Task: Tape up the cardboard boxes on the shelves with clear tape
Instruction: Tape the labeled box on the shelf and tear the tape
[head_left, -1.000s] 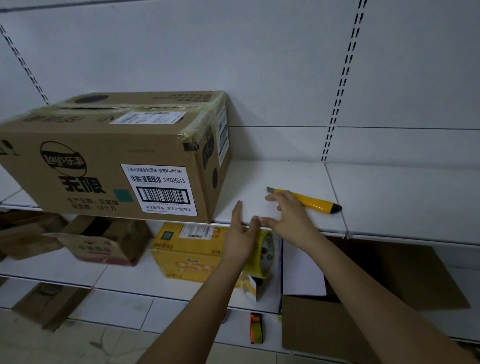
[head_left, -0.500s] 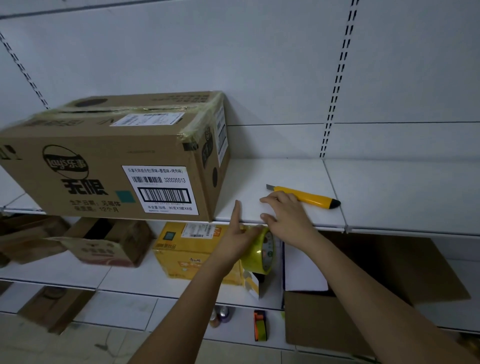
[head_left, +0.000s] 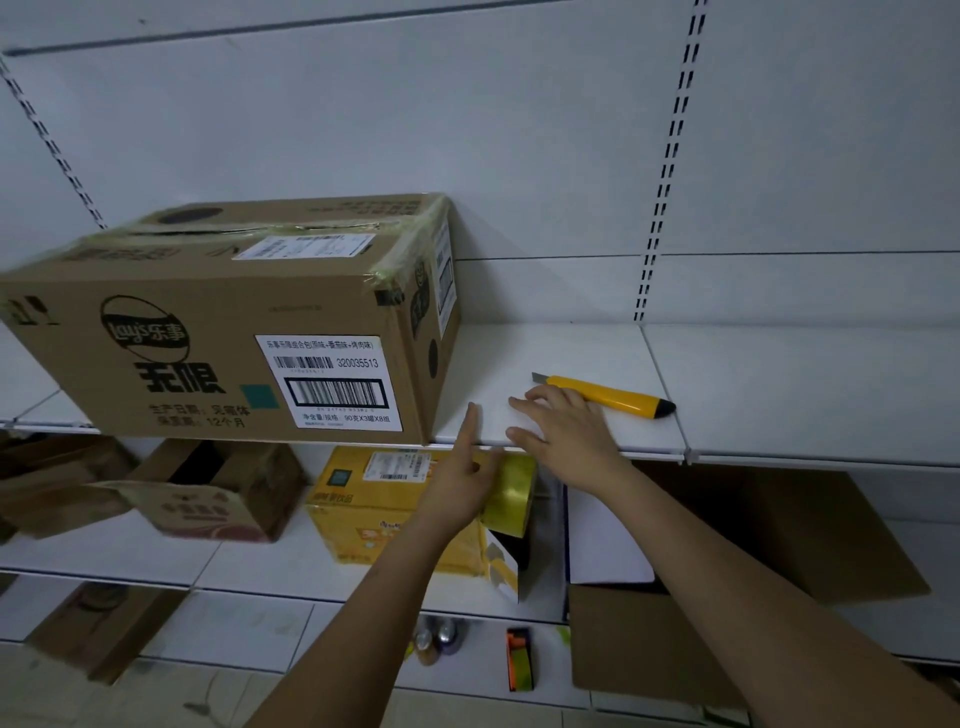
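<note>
A large brown cardboard box (head_left: 208, 332) with tape over its top seam stands on the upper white shelf (head_left: 779, 395), at the left. My left hand (head_left: 462, 478) grips a roll of tape (head_left: 511, 493) just below the shelf's front edge, its index finger pointing up over the edge. My right hand (head_left: 569, 431) lies over the shelf edge with fingers spread flat on the shelf. A yellow utility knife (head_left: 608, 397) lies on the shelf just behind my right hand's fingers.
On the shelf below sit an open brown box (head_left: 208, 499), a yellow carton (head_left: 374, 509) and a big open cardboard box (head_left: 727, 597) at the right. The lowest shelf holds an orange tape dispenser (head_left: 519, 660) and small cans (head_left: 436, 636).
The roll in my left hand has turned so its flat face no longer shows. Both hands stay at the shelf edge, and the camera has tilted slightly upward.
</note>
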